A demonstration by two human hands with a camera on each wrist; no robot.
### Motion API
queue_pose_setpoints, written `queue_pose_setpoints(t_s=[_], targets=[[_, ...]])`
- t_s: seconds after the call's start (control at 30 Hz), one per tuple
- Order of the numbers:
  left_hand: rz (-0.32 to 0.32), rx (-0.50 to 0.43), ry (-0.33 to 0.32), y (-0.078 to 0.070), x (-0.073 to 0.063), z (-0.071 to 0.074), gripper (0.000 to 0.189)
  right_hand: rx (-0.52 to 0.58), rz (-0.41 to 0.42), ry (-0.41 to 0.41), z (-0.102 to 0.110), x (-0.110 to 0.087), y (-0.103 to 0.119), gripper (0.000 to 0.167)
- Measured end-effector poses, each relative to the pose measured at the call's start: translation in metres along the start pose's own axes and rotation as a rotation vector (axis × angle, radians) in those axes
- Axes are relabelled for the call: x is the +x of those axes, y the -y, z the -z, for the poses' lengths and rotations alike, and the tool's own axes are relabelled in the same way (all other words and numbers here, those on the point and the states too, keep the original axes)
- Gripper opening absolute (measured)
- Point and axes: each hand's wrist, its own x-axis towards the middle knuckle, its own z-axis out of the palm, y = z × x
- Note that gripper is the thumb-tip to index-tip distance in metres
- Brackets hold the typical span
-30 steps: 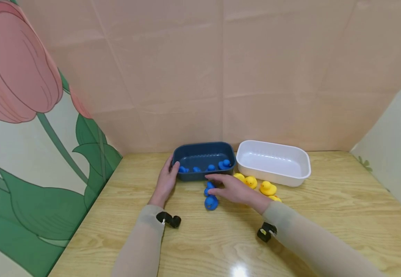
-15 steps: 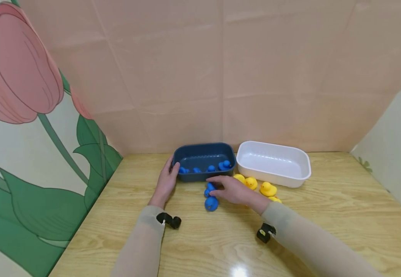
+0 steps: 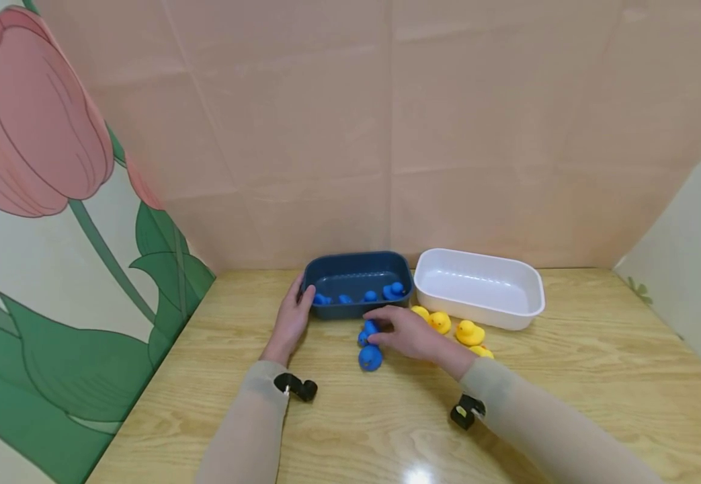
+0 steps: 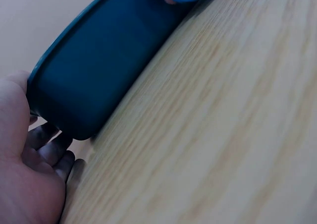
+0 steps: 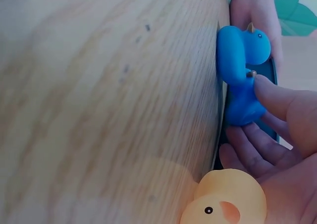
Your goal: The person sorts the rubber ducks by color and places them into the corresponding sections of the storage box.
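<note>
My left hand (image 3: pixel 292 321) holds the left end of a dark blue tub (image 3: pixel 356 310), thumb at the rim and fingers outside; in the left wrist view its fingers (image 4: pixel 54 147) curl by the tub's end wall. My right hand (image 3: pixel 407 331) pinches a blue rubber duck (image 5: pixel 242 102) between thumb and fingertips, just in front of the tub. Another blue rubber duck (image 3: pixel 370 358) sits on the table beside it, nearer to me. Several blue ducks (image 3: pixel 394 291) lie inside the tub. A yellow rubber duck (image 5: pixel 225 199) shows close to my right palm in the right wrist view.
To the right of the tub stands a white tub (image 3: pixel 477 309), with no ducks visible inside. Several yellow ducks (image 3: pixel 468 332) lie in front of it, partly behind my right hand. The wooden table (image 3: pixel 338 430) meets a draped pink cloth (image 3: pixel 290 222) at the back.
My right thumb and fingers have closed in on the blue duck in front of the tub. The left hand stays at the tub's end. The whole view has shifted slightly.
</note>
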Motion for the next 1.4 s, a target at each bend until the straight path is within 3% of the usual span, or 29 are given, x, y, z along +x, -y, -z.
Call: queue_pose_setpoints(t_s=[0.93,1.4], targets=[[-0.003,0.011,-0.011,-0.001,0.0,-0.001,0.064,0.104,0.069,-0.31,0.041,-0.009,0.028,0.044],[-0.012,0.008,-0.005,0.003,0.003,-0.001,0.064,0.126,0.033,-0.364,0.069,-0.002,0.032,0.048]])
